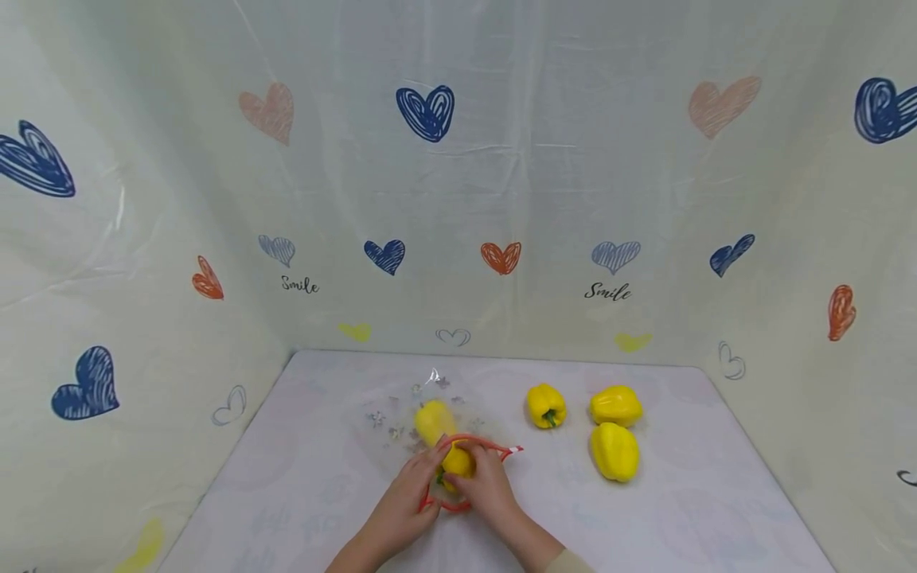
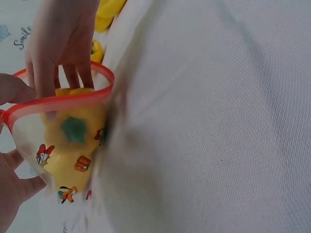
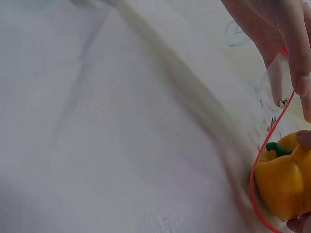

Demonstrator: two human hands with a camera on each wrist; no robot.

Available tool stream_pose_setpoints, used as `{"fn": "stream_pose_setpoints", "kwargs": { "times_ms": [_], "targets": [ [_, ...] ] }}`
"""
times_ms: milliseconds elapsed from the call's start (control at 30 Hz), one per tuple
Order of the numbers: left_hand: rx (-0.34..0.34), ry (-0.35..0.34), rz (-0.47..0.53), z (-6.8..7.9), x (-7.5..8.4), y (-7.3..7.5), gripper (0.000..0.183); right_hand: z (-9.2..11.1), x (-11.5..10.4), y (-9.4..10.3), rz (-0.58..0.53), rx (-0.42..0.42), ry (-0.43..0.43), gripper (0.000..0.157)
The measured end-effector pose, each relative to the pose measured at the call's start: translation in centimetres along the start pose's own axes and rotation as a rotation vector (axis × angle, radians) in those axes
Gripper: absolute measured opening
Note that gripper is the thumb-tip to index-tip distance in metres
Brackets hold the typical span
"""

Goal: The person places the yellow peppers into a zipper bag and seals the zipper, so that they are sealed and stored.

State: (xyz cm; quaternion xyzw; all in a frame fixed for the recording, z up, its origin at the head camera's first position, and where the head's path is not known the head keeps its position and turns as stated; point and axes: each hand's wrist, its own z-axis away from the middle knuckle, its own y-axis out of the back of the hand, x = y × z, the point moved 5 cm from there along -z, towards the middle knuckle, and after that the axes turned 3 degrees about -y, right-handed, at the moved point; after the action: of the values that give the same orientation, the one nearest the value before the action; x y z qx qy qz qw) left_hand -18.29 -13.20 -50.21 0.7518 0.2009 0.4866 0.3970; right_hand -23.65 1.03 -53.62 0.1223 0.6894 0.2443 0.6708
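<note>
A clear plastic zip bag (image 1: pixel 387 438) with a red rim and cartoon prints lies on the table, its mouth held apart toward me. One yellow bell pepper (image 1: pixel 432 420) is deep inside it. My left hand (image 1: pixel 410 495) pinches the red rim on the left side, thumb and fingers on either side of the film in the left wrist view. Reaching into the mouth, my right hand (image 1: pixel 490 483) grips a second yellow bell pepper (image 3: pixel 282 179), its green stem turned toward me. The red rim (image 2: pixel 63 101) loops round the right fingers and this pepper.
To the right of the bag on the white-covered table (image 1: pixel 501 533) are a yellow pepper (image 1: pixel 547 406) with its stem facing me and two more, one pepper (image 1: pixel 616 406) behind another pepper (image 1: pixel 614 452). A heart-printed curtain (image 1: pixel 559 191) encloses the back and sides.
</note>
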Motion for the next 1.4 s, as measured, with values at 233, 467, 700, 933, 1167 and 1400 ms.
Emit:
{"fn": "stream_pose_setpoints", "kwargs": {
  "times_ms": [233, 467, 700, 933, 1167, 1400],
  "targets": [
    [0.047, -0.043, -0.023, 0.3, 0.0, 0.2, 0.075, -0.8, -0.5, -0.5, 0.027, 0.020, 0.040, 0.052],
    [0.143, -0.134, -0.091, 0.7, -0.3, 0.3, 0.076, -1.3, -0.6, -0.8, 0.039, 0.042, 0.080, 0.048],
    [0.106, 0.019, -0.064, 1.2, -1.1, -0.3, 0.068, -1.2, -0.6, -0.6, 0.028, -0.003, 0.037, 0.047],
    [0.117, 0.168, -0.006, 1.5, -1.6, -0.7, 0.067, -1.1, -0.8, -0.7, 0.018, -0.056, -0.003, 0.058],
    [0.207, 0.176, 0.025, 1.7, -1.8, -0.6, 0.070, -1.1, -1.1, -1.0, 0.005, -0.037, 0.039, 0.057],
    [0.254, 0.162, 0.024, 1.8, -1.8, -0.3, 0.070, -1.4, -1.3, -1.6, -0.020, 0.003, 0.081, 0.051]
  ]
}}
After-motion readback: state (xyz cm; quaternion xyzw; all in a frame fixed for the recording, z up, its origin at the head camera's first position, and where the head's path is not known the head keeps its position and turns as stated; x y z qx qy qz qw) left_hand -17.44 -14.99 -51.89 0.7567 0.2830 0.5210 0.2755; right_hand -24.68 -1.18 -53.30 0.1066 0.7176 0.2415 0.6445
